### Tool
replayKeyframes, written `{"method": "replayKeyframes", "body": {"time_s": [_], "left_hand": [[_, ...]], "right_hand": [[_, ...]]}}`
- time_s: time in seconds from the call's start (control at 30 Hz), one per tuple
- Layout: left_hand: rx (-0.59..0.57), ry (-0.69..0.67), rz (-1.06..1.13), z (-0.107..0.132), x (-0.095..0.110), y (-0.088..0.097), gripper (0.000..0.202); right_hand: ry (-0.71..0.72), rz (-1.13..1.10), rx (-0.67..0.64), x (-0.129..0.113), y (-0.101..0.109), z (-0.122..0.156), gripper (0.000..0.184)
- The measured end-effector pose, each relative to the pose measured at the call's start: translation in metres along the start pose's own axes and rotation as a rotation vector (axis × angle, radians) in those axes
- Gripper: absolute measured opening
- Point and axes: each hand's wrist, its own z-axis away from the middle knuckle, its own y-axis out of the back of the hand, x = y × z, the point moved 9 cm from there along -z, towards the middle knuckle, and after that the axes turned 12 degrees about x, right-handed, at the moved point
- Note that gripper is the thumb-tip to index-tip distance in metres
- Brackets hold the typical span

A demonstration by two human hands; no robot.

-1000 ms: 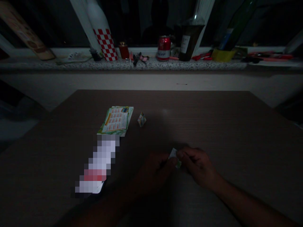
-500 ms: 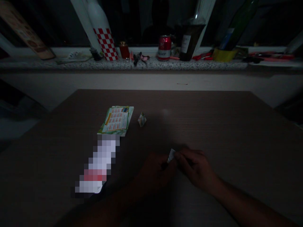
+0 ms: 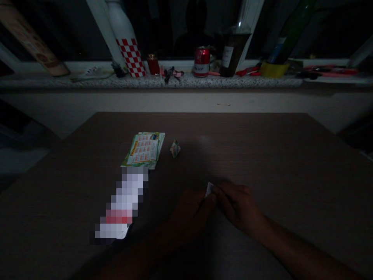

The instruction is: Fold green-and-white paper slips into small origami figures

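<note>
Both hands meet low in the middle of the dim view over the brown table. My left hand is closed, its thumb pressing on a small piece of folded paper with fine print. My right hand pinches the same paper at its right edge, fingertips close to the left thumb. Most of the paper is hidden by the fingers. Beyond the hands stands a small folded paper shape. Left of that lies a stack of printed calendar sheets, green, white and orange.
A blurred-out, bright phone-like object lies left of my hands. On the granite windowsill stand a checkered bottle, a red jar, a red can, a dark labelled vessel and a green bottle.
My hands have shifted slightly and the fingers have drawn closer together over the paper, with a little less of it showing. The view has tilted slightly; the items on the table stay put.
</note>
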Motion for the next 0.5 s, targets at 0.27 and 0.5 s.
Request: {"method": "replayKeyframes", "body": {"time_s": [0.27, 0.5], "left_hand": [[0.099, 0.113, 0.210, -0.001, -0.017, 0.004, 0.044], [0.013, 0.207, 0.498, -0.006, -0.016, -0.009, 0.049]], "right_hand": [[-0.243, -0.202, 0.034, 0.016, 0.000, 0.002, 0.035], [-0.515, -0.661, 0.046, 0.033, -0.012, 0.017, 0.040]]}}
